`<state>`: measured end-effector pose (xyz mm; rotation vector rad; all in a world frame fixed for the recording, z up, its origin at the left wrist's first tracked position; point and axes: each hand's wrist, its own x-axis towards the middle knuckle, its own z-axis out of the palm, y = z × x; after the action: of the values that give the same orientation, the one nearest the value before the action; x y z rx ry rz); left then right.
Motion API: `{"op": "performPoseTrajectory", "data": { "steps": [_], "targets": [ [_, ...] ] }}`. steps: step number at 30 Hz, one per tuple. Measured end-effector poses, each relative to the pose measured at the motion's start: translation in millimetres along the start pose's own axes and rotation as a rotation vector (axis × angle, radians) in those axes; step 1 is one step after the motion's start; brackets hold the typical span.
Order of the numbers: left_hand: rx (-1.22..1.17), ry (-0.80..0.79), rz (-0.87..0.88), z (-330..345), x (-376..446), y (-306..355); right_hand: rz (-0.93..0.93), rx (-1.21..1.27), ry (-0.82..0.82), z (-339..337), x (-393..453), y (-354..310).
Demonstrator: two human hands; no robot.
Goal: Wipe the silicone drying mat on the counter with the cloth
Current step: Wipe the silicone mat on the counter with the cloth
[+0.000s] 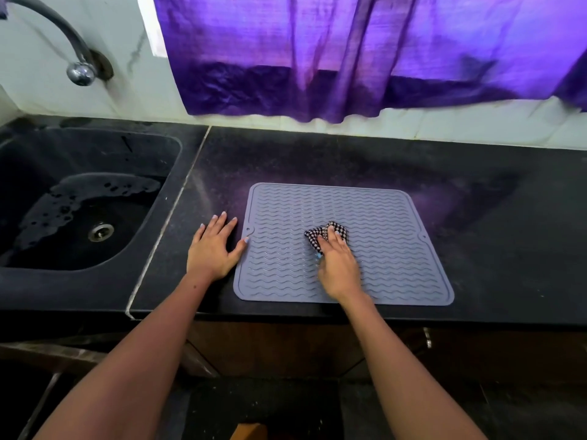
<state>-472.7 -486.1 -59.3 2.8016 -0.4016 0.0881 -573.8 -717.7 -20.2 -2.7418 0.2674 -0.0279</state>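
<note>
The grey silicone drying mat (343, 242) lies flat on the black counter (476, 217), its near edge close to the counter's front lip, its surface covered in wavy raised ridges. No brand, label or lettering shows on it from here, nor on anything else around.

Bunched on the mat a little left of its middle is the checked cloth (324, 238), dark and white in small squares. The right hand (338, 265) is pressed down on it, fingers curled over the wad and holding it against the ridges, so only the far part of the cloth pokes out past the fingertips.

The left hand (214, 249) lies open and flat on the counter just beside the mat's left edge, fingers spread, holding nothing; its thumb tip touches the mat's rim near the small notch there.

Further left, past a pale seam in the stone, is the dark sink (152, 198), wet, with suds around the metal drain (100, 231). A curved tap (68, 42) hangs over it from the wall. Behind the counter a purple curtain (365, 52) hangs down almost to the pale ledge.
</note>
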Motion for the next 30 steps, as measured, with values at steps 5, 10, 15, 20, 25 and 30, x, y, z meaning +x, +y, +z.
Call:
{"op": "performPoseTrajectory", "data": {
  "steps": [5, 10, 15, 20, 25, 30],
  "targets": [
    [-0.023, 0.002, 0.007, -1.4, -0.8, -0.4, 0.365, 0.958, 0.194, -37.9, 14.7, 13.0],
    [-0.013, 0.004, 0.008, -0.9, 0.2, -0.7, 0.32, 0.467, 0.345, -55.0, 8.3, 22.0],
    [-0.014, 0.03, 0.011, 1.5, 0.4, -0.9, 0.182, -0.082, 0.004, -8.9, -1.4, 22.0],
    [-0.003, 0.023, 0.003, 2.5, 1.2, -0.3, 0.13, -0.017, 0.016, -14.0, 6.5, 31.8],
    [-0.01, 0.017, 0.002, 0.0, -0.1, 0.1, 0.438, 0.876, 0.149, -58.6, 18.8, 48.1],
    [-0.013, 0.022, 0.001, -0.5, -0.3, 0.1, 0.394, 0.36, 0.394, -73.6, 6.8, 58.9]
  ]
}}
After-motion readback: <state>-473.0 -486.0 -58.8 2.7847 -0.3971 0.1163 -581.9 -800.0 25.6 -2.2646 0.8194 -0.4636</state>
